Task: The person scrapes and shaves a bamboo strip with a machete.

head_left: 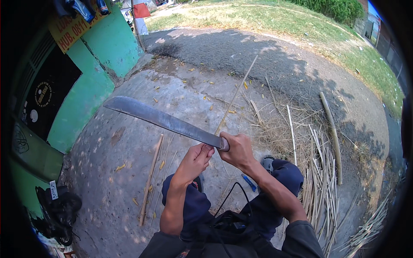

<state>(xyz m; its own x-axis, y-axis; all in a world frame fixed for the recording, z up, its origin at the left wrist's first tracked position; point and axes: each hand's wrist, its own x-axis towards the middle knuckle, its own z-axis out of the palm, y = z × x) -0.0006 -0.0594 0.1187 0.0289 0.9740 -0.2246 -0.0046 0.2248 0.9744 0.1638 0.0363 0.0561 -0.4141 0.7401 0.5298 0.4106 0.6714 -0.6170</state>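
A machete [159, 119] with a long, broad grey blade reaches out to the left, its tip raised over the concrete. My right hand [238, 150] is closed around its handle. Just below the base of the blade, my left hand [197, 161] is closed in a pinch, close to my right hand. A thin bamboo strip [236, 95] runs away from me from behind the blade, in line with my left fingertips. The blade and fingers hide its near end.
Split bamboo strips [320, 180] lie piled at my right, beside a thick bamboo pole [331, 133]. Another bamboo stick [151, 180] rests on the left. A blue tool [249, 182] lies between my feet. Shavings [279, 129] litter the ground; a green wall [81, 99] stands left.
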